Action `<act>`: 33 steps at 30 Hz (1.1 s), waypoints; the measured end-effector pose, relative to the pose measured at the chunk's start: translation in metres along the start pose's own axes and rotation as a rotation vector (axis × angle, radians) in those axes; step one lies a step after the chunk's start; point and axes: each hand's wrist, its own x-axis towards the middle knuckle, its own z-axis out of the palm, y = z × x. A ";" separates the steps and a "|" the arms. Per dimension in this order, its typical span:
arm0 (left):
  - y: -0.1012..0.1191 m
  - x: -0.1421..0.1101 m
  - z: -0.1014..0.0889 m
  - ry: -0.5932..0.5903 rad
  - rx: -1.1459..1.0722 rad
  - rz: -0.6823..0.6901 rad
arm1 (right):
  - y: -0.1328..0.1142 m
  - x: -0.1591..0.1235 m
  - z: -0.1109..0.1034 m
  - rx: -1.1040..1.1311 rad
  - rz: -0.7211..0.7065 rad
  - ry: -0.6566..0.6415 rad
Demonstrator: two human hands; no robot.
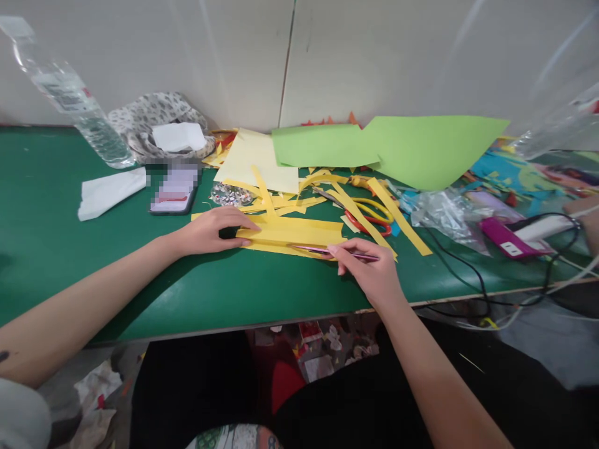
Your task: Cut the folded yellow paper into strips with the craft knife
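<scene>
A folded sheet of yellow paper (299,232) lies lengthwise near the front of the green table, creased along its length. My left hand (213,229) grips its left end, thumb at the front edge and fingers over the back part. Between the fingers of my right hand (369,268) are slim pink tweezers (358,255), their tip touching the front fold of the paper. Loose yellow paper strips (400,215) lie just behind and to the right. Scissors (374,211) with yellow and red handles rest among them.
Green paper sheets (425,146) and a cream sheet (248,159) lie at the back. To the left stand a water bottle (88,112) and a phone (175,190). On the right are crumpled clear plastic (447,215), a magenta box (508,237), cables and another person's arm (590,215).
</scene>
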 end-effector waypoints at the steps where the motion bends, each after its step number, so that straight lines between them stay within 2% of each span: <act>1: 0.000 0.000 0.000 -0.004 0.000 -0.002 | 0.001 0.000 -0.003 -0.002 0.006 0.010; 7: -0.002 -0.001 0.001 -0.004 -0.003 -0.011 | 0.004 -0.001 -0.018 -0.016 0.031 0.072; 20: -0.001 -0.001 0.002 0.009 -0.004 0.003 | 0.019 -0.002 -0.053 -0.006 0.039 0.087; 33: -0.001 0.000 0.001 0.003 -0.011 -0.004 | 0.039 -0.011 -0.090 0.013 0.037 0.230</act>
